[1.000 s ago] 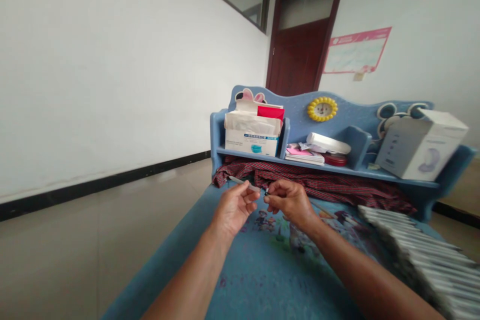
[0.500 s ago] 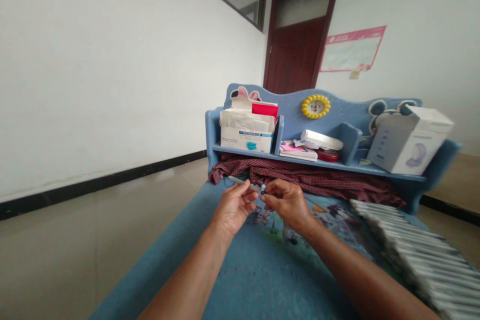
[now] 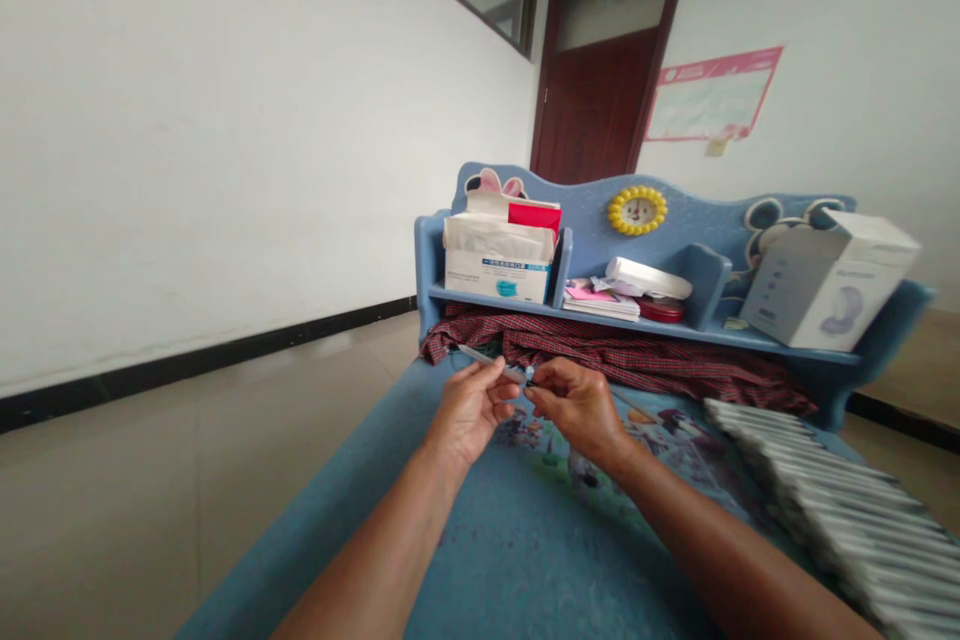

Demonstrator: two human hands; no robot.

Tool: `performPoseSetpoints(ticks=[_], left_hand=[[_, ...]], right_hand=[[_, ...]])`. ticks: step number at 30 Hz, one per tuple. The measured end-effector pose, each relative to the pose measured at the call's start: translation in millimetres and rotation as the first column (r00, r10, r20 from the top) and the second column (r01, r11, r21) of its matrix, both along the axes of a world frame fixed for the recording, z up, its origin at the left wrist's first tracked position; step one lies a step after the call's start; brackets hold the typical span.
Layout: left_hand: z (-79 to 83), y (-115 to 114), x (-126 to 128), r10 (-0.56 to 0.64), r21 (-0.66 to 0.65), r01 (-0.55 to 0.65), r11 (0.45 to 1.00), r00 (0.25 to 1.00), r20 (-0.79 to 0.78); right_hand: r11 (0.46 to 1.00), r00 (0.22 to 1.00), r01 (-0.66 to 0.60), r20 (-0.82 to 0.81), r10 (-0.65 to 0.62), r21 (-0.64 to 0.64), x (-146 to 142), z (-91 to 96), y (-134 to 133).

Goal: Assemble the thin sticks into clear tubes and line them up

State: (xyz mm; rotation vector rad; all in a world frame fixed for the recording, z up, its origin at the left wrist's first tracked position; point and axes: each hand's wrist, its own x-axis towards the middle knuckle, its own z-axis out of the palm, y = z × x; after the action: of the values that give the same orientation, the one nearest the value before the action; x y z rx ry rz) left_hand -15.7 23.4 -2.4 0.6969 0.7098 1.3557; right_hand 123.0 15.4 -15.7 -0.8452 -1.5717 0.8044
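My left hand (image 3: 471,410) pinches a slim, pale, pen-like stick (image 3: 480,355) between thumb and fingers, its tip pointing up and left. Close by, my right hand (image 3: 577,405) has thumb and forefinger pressed together at the stick's right end. A small light-blue piece (image 3: 529,373) shows there, with something dark at the fingertips too small to name. Beyond the right hand a thin rod (image 3: 634,405) slants down to the right; whether it is held or lies on the table is unclear. Both hands are above the blue table (image 3: 517,550) with its cartoon print.
A long bundle of grey-white rods (image 3: 847,500) lies on the right. Behind the hands is a red checked cloth (image 3: 652,365) below a blue shelf (image 3: 487,303). On the shelf are a mask box (image 3: 495,270), papers (image 3: 600,303), a red round case (image 3: 661,310) and a white carton (image 3: 832,285).
The view has shifted slightly, so the shelf and its things appear a little further right. Both hands keep nearly the same grip and position.
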Motion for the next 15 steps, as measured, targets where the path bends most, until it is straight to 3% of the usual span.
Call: performPoseSetpoints(ticks=[15], left_hand=[[-3.1,2.2,-0.3,0.011,0.018,-0.011,1.0,0.999,-0.036]], right_hand=[[0.999,0.997,0.039,0.061,-0.041,0.034,1.7,-0.6,1.5]])
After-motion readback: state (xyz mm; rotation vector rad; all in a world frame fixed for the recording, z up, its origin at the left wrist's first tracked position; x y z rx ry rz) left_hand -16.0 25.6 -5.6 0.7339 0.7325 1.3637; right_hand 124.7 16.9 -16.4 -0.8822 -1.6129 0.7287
